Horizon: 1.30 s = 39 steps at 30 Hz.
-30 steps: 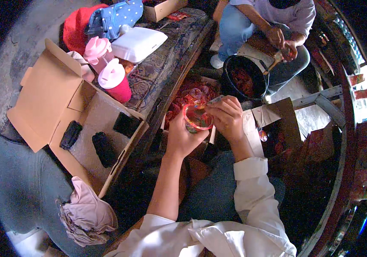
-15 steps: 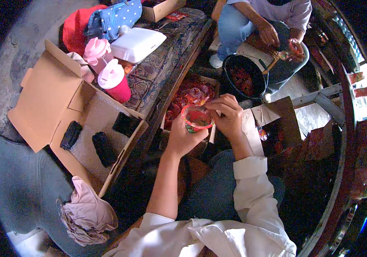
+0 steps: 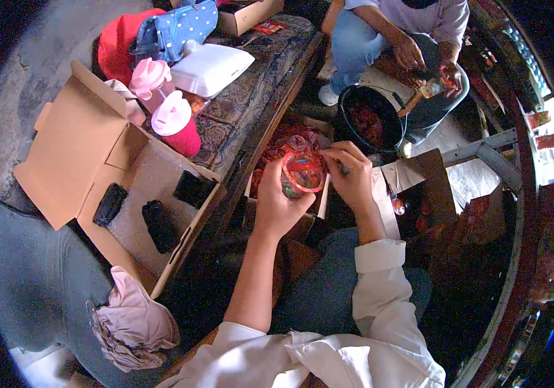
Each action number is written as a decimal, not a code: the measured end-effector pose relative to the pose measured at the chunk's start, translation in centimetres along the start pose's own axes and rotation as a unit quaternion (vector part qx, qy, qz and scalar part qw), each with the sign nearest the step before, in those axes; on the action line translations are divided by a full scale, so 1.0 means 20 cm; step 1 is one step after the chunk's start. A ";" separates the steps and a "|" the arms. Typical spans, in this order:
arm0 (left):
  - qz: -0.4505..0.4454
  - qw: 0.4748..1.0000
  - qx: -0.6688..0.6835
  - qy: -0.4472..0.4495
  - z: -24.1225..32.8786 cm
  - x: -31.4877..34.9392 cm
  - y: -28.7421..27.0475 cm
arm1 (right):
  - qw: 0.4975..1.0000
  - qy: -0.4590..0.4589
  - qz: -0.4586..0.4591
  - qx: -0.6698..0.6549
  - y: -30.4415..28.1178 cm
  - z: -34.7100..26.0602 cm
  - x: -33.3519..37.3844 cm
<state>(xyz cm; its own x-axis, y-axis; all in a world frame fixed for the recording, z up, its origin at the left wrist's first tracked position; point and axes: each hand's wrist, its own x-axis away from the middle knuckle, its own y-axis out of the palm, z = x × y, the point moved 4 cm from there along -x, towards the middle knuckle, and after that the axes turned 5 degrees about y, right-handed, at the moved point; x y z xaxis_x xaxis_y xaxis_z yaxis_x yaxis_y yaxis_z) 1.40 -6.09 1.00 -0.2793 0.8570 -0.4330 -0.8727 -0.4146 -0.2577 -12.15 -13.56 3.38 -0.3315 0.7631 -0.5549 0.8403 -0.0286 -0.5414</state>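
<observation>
A small clear plastic cup with a red rim and red-and-green print (image 3: 302, 173) is wrapped in the fingers of my left hand (image 3: 277, 202), its mouth tilted up toward me. Just right of the rim, the fingertips of my right hand (image 3: 352, 178) are pinched together. What they hold, if anything, is too small to make out. Beneath and beyond the cup stands a cardboard box (image 3: 323, 202) filled with crumpled red plastic pieces (image 3: 293, 137).
A black bucket (image 3: 372, 139) with red scraps stands beyond my right hand. Past it, another person's hands (image 3: 413, 55) hold a clear and red item. Left are an open cardboard box (image 3: 125, 223) with black bundles, a pink tumbler (image 3: 180, 132) and a white foam container (image 3: 215, 68).
My left hand has turned the cup, so its mouth faces me more. My right fingertips have shifted slightly right, away from the rim. The other person's hands have moved a little.
</observation>
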 end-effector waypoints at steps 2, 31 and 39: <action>0.000 0.999 -0.031 0.028 -0.01 0.00 0.00 | 1.000 -0.011 -0.004 0.009 0.02 0.01 0.01; -0.052 0.995 -0.054 -0.070 0.00 0.00 -0.01 | 0.993 0.010 -0.107 0.048 0.08 0.03 0.03; -0.041 0.996 -0.005 -0.077 -0.03 0.01 -0.01 | 0.993 -0.004 -0.113 0.034 0.09 0.05 0.04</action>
<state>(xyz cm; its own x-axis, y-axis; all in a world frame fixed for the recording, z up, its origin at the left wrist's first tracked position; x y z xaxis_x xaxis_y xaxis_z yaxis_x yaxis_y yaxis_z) 1.82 -6.02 0.39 -0.2670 0.9243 -0.2728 -0.8910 -0.3446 -0.2956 -11.27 -13.62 1.31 -0.5127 0.7496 -0.4187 0.7131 0.1002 -0.6939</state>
